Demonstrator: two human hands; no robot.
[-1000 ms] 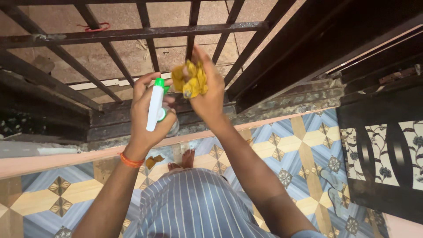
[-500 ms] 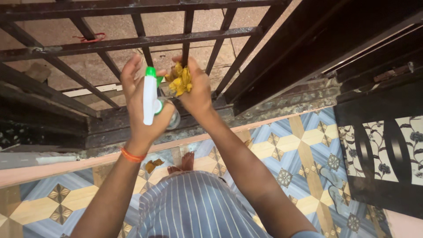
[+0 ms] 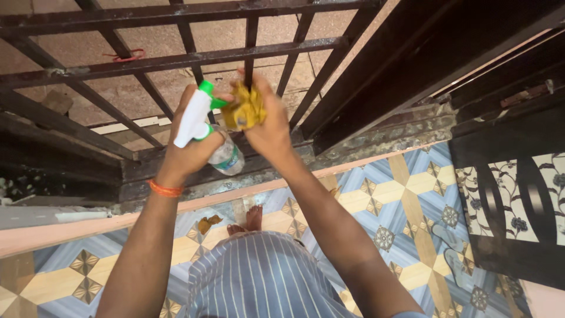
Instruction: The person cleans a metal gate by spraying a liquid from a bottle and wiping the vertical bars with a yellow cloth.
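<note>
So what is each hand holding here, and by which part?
The left hand grips a spray bottle at its neck; the right hand bunches a yellow cloth in its fingers.

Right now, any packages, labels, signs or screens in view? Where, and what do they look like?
Spray bottle: in the left hand, in front of the dark metal grille; clear body, white trigger head, green nozzle tip.
Bottle label: band round the clear body below the hand; white with green and blue, print too small to make out.
No signs or screens. The right hand holds only a crumpled yellow cloth, by the nozzle.
</note>
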